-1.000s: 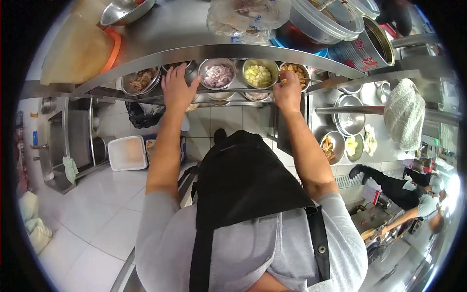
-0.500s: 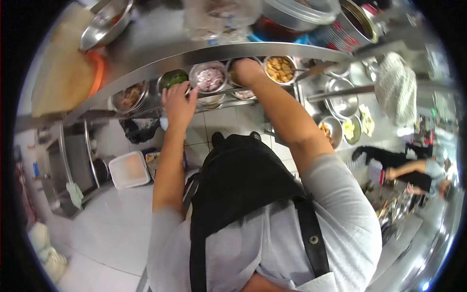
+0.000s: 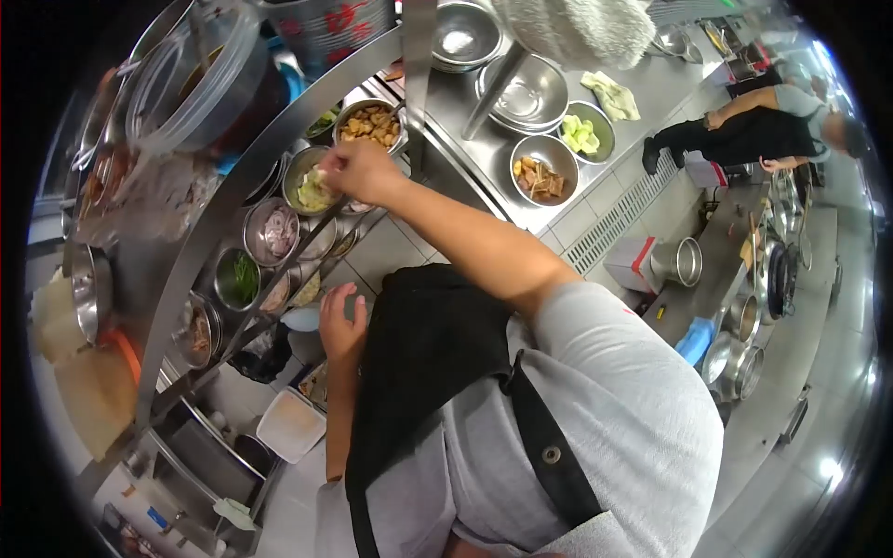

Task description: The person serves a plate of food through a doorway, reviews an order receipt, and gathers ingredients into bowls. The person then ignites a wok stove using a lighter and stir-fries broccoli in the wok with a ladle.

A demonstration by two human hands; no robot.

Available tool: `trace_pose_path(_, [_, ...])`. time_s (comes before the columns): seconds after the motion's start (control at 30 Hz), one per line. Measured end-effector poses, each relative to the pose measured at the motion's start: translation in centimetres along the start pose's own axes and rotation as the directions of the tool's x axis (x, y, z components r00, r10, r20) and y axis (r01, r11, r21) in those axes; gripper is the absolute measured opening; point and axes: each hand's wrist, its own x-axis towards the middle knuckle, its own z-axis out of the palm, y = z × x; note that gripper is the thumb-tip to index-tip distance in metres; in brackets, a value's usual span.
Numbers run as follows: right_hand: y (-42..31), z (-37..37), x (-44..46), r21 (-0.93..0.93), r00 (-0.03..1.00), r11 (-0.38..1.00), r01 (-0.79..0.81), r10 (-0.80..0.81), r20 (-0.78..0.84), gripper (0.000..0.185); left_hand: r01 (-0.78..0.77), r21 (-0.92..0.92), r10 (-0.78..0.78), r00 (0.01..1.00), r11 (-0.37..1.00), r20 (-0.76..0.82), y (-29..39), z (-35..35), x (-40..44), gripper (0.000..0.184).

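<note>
My right hand (image 3: 365, 175) is at the rim of a metal bowl (image 3: 313, 189) of pale yellow-green chopped food. Its fingers are pinched together, and what they hold, if anything, is hidden. Just beyond it stands a bowl of browned chunks (image 3: 370, 126). Away from the bowls, my left hand (image 3: 342, 325) hangs beside my apron, fingers apart and nothing in them. Closest to that hand are small bowls in the rack, with a bowl of sliced pinkish onion (image 3: 277, 232) and a bowl of green leaves (image 3: 239, 279) further left.
On the steel counter stand stacked metal bowls (image 3: 526, 91), a bowl of meat pieces (image 3: 542, 177) and a bowl of pale green slices (image 3: 586, 132). A white towel (image 3: 581, 28) hangs from a rail. Another person (image 3: 786, 126) stands at the far right.
My view has swung to the right. My left hand has drawn back from the bowl of greens toward my body. My right hand has risen from inside its bowl to the rim.
</note>
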Motion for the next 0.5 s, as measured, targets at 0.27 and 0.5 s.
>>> trace_pose_path(0.27, [11.3,-20.3,-14.7,-0.075,0.879,0.923,-0.377,0.331,-0.343,0.028,-0.085,0.049,0.083,0.996,0.995,0.033,5.2,3.1,5.4,0.022])
trace_pose_path(0.5, [16.0,-25.0,-16.0,-0.089,0.919,0.942,-0.323,0.290,-0.266,0.035,-0.095,0.007,0.077,0.850,0.995,0.522,10.8,10.4,10.0,0.039])
